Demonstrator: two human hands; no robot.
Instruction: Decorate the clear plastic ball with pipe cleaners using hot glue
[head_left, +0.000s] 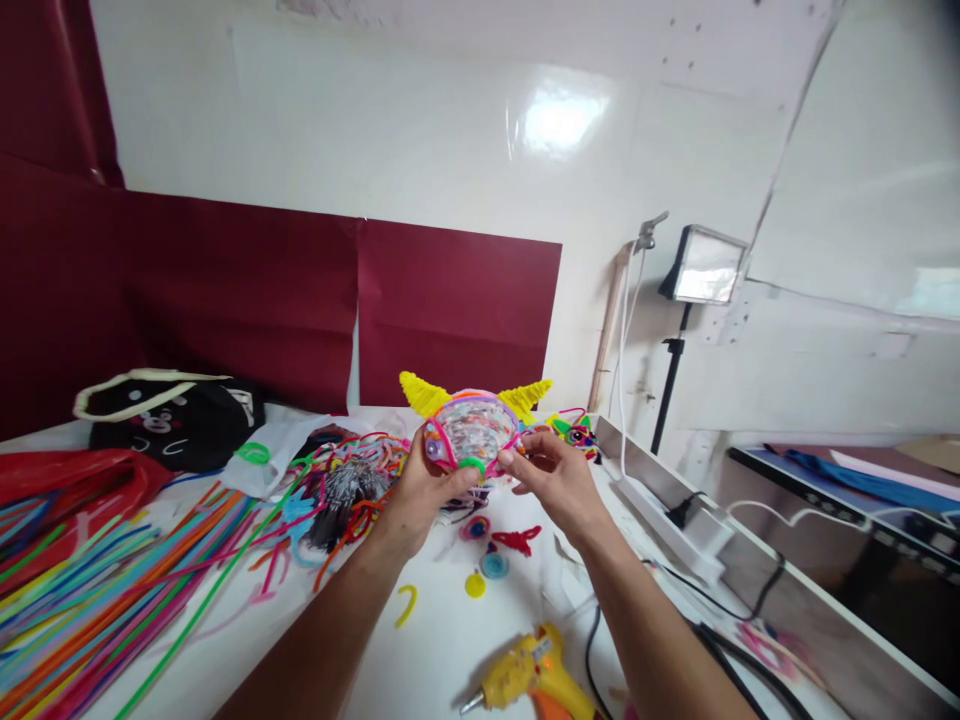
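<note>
Nearest you, a yellow glue gun (529, 678) lies on the white counter (442, 650), its handle cut off by the lower edge. Your forearms rise from the bottom edge, elbows out of view. Your left hand (420, 490) grips the pipe-cleaner craft (471, 432) from below, thumb on its green loop; your right hand (551, 475) pinches its right rim with the fingers (517, 457). The craft, a round pink-rimmed piece with two yellow horns, is held up above the counter; what fills its middle is hard to make out. Left, loose pipe cleaners (97, 590) run off the edge. Beyond them lies a black bag (169, 415), partly hidden by red plastic.
</note>
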